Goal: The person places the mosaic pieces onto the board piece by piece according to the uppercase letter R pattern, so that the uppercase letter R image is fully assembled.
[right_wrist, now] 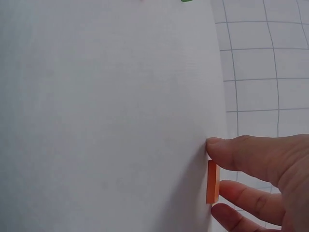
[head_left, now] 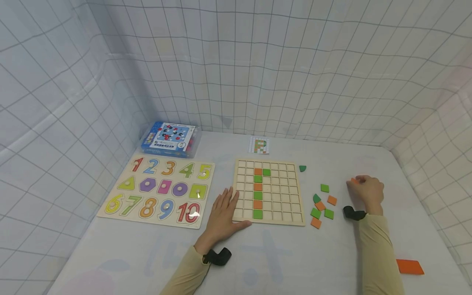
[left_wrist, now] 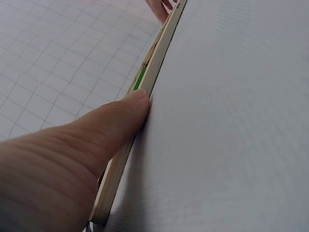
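My left hand rests at the lower left corner of a wooden grid board, fingers straight. In the left wrist view its thumb presses against the board's front edge. A column of alternating orange and green square tiles fills part of one grid line, with one green tile beside its top. Off to the right of the board, my right hand pinches an orange tile between thumb and fingers, close to the tabletop. The tile stands on edge in the right wrist view.
Loose green and orange tiles and a green quarter-round piece lie right of the board. A pattern card lies behind it. On the left are a number puzzle and a boxed set. An orange flat object sits by the right sleeve.
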Available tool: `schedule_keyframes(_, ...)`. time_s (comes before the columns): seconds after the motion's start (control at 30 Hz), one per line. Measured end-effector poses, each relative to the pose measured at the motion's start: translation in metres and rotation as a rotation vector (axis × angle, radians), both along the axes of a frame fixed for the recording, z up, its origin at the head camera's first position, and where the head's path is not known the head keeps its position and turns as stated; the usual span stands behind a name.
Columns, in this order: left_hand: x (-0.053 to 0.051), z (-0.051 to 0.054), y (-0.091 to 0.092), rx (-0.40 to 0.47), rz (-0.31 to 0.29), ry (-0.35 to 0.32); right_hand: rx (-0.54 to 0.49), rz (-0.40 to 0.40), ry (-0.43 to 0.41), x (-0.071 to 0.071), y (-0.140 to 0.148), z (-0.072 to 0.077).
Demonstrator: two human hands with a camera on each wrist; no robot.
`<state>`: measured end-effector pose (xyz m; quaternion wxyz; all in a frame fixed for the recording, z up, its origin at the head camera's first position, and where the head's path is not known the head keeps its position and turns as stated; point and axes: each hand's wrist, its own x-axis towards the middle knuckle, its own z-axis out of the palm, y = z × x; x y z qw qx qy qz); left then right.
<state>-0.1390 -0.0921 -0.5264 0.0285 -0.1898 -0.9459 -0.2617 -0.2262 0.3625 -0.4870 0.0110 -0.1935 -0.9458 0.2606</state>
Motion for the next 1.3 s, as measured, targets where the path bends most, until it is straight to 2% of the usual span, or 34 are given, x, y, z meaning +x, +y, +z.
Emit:
schedule_keyframes(0.23, 0.001, 0.001, 0.0, 0.004, 0.002, -0.003, 0.04, 0.052, -0.046, 0.002, 0.001, 0.005)
schedule_keyframes(0.37, 0.0, 0.001, 0.001, 0.008, 0.003, -0.005, 0.056, 0.069, -0.046, 0.003, 0.002, 0.007)
schedule_keyframes(0.67, 0.0, 0.001, 0.001, 0.003, 0.006, -0.009, -0.004, 0.062, -0.017, 0.005, 0.001, 0.007)
schedule_keyframes(0.83, 0.0, 0.001, 0.001, 0.004, 0.004, -0.006, -0.046, 0.024, 0.031, 0.005, -0.006, 0.005)
schedule_keyframes(1.0, 0.0, 0.001, 0.0, -0.001, 0.003, -0.002, -0.03, 0.033, 0.08, 0.002, -0.016, 0.005)
schedule_keyframes(1.13, 0.0, 0.001, 0.0, -0.002, 0.003, -0.007, -0.035, 0.072, 0.131, -0.001, -0.029, 0.008)
schedule_keyframes(1.3, 0.0, 0.001, 0.001, 0.0, 0.006, -0.018, -0.045, 0.167, 0.236, -0.006, -0.052, 0.013)
